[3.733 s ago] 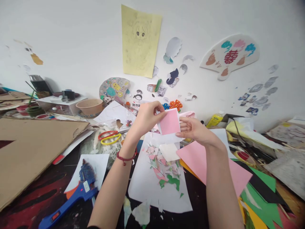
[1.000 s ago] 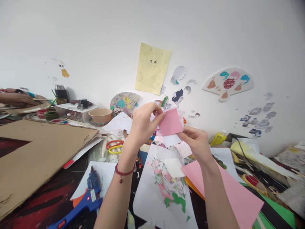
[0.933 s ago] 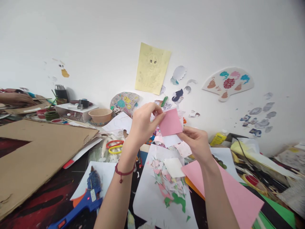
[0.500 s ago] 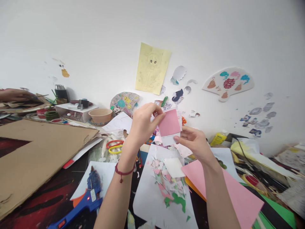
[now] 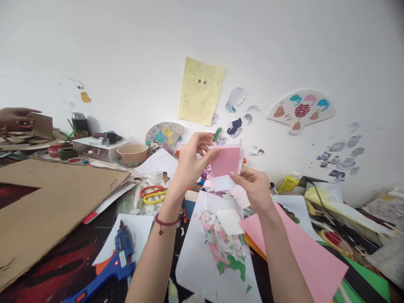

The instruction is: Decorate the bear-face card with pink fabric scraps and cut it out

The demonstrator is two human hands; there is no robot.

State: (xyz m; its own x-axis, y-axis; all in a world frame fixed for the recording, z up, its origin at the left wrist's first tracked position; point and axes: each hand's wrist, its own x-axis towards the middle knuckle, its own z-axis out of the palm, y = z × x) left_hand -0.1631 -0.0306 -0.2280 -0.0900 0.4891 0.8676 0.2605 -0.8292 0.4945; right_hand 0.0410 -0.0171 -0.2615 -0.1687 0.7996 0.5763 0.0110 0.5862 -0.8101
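Note:
A small pink paper square [image 5: 227, 163] lies over a slightly larger white piece of paper [image 5: 224, 183], which shows as a strip below and along the top. My left hand [image 5: 196, 156] has its thumb on the upper left corner of the pink paper, with the other fingers curled and partly hidden. From the lower right, my right hand [image 5: 256, 187] pinches both layers, thumb in front and fingers behind. Under my hands, a white sheet [image 5: 195, 252] bears paper scraps [image 5: 225, 240] in pink, green and white.
A blue glue gun [image 5: 115, 265] with a lit red light lies at the lower left. Brown cardboard [image 5: 63, 202] spreads beyond it. Pink paper [image 5: 311, 252] lies under my right forearm. Another person's hand [image 5: 19, 118] holds a cardboard piece [image 5: 42, 125] at far left.
The pink and white papers have turned slightly more level. My left fingers have loosened apart from the thumb, and my right thumb has moved up onto the pink paper. The other person's hand has raised a cardboard piece.

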